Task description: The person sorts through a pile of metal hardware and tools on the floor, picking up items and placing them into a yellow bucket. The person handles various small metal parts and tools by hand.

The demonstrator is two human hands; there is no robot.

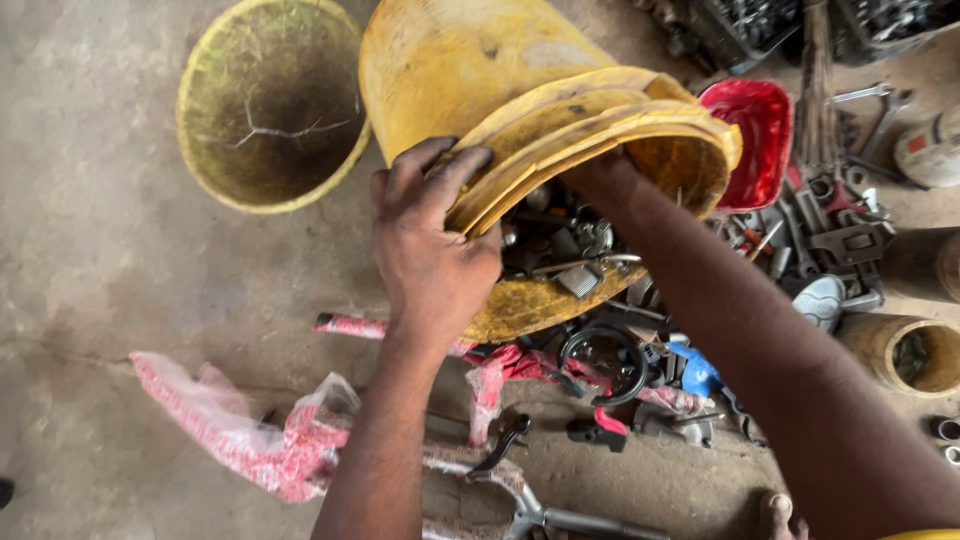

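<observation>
My left hand (430, 240) grips the rim of a stack of dirty yellow plastic buckets (470, 70), tilted on its side with the mouth toward me. My right hand (598, 172) reaches inside the mouth of the stack, its fingers hidden by the rim. Several small metal parts (565, 250), bolts and fittings, lie in the lower lip of the bucket. Below the bucket a pile of loose parts (620, 365) sits on the concrete floor, with a black ring and a blue piece among them.
A separate cracked yellow bucket (270, 100) stands on the floor at the upper left. A red tub (760, 135), wrenches (870, 105) and metal pieces lie at the right. A yellow can (910, 350) stands at right. Pink-wrapped bicycle frame tubes (290, 440) lie near me.
</observation>
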